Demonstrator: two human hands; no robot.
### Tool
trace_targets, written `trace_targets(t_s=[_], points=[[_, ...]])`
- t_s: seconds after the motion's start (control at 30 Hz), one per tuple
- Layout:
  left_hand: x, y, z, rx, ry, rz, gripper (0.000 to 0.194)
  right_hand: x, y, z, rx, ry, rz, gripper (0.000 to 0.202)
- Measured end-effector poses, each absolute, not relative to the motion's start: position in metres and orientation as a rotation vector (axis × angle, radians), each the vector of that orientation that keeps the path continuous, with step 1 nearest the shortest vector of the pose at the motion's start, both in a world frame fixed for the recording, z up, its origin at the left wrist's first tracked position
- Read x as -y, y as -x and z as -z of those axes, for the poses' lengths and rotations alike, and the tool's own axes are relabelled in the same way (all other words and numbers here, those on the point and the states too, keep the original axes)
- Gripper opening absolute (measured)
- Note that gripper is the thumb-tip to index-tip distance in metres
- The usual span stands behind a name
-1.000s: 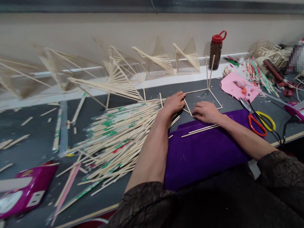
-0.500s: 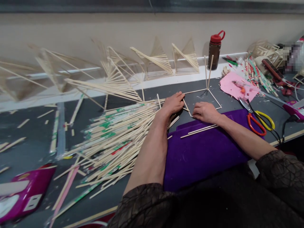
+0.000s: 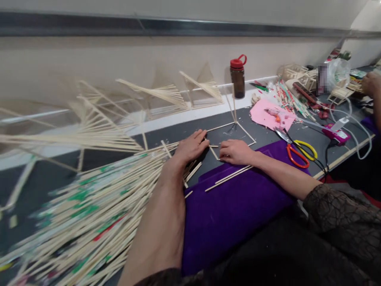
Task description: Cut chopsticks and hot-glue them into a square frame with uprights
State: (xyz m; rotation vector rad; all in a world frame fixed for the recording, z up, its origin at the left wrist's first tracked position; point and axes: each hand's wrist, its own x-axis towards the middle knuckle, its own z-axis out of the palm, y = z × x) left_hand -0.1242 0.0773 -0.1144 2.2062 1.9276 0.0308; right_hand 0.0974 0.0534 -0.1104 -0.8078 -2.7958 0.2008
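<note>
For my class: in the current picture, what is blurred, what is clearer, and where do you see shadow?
Head view: the large stick fan and left part of the stick pile are smeared; head view: the left hand, right hand and scissors look clearer; head view: soft shade on the wall beside the bottle.

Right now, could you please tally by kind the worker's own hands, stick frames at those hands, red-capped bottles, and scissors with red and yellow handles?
Own hands, left hand and right hand: 2
Stick frame: 1
Bottle: 1
Scissors: 1
Total: 5
</note>
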Motion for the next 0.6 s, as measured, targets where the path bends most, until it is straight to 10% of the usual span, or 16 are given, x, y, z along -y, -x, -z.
trace_targets(t_s=[0.6], points=[[-0.059,0.136,0.112,-1.942,-2.106,-0.578,0.06,-0.052,-0.1,0.111,2.75,0.834,-0.261,0.016]])
